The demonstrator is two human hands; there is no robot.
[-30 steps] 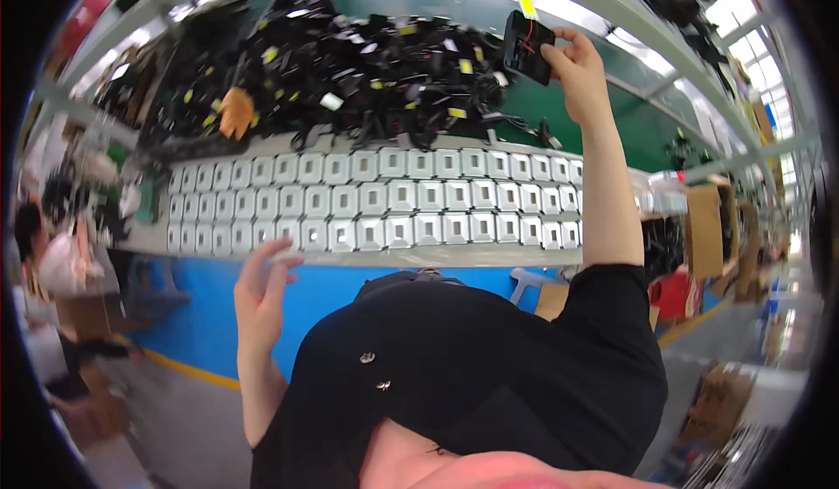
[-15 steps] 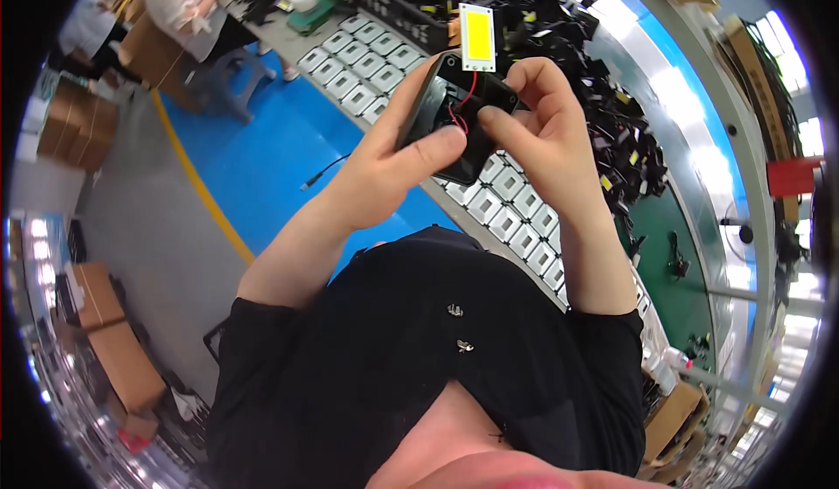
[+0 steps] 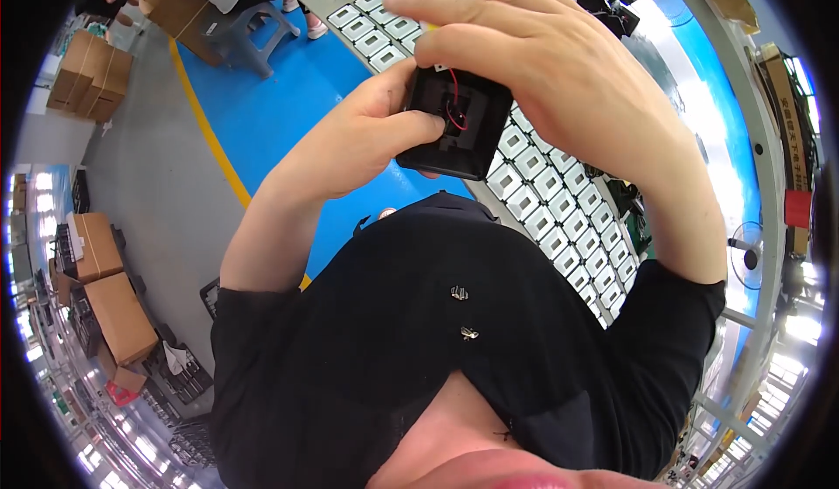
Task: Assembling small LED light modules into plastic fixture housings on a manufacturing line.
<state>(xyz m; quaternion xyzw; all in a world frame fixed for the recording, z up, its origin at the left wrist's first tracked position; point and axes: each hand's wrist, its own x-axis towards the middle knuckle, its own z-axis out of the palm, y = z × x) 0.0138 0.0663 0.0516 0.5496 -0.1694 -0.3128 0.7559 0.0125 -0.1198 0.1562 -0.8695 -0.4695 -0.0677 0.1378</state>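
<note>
My left hand (image 3: 363, 135) grips a square black lamp housing (image 3: 481, 139), thumb inside the rim, with its hollow side facing up. A thin red wire (image 3: 454, 87) curls out of the housing toward its upper edge. Just there, a sliver of the LED panel (image 3: 441, 68) shows white, the remainder hidden behind my right hand (image 3: 551, 61). That hand reaches over the housing's top with its fingers stretched out and apart, pointing left. I see nothing held in its fingers.
Rows of white square frames with central openings (image 3: 546, 183) cover the bench beneath. Black parts (image 3: 603, 4) lie heaped beyond my right hand. A person sits at the upper left near a grey stool (image 3: 253, 39), and cardboard boxes (image 3: 122, 319) stand on the floor at left.
My right hand has let go of the housing and swung up across it, fingers spread, covering most of the LED panel. The housing has turned its hollow side more toward view.
</note>
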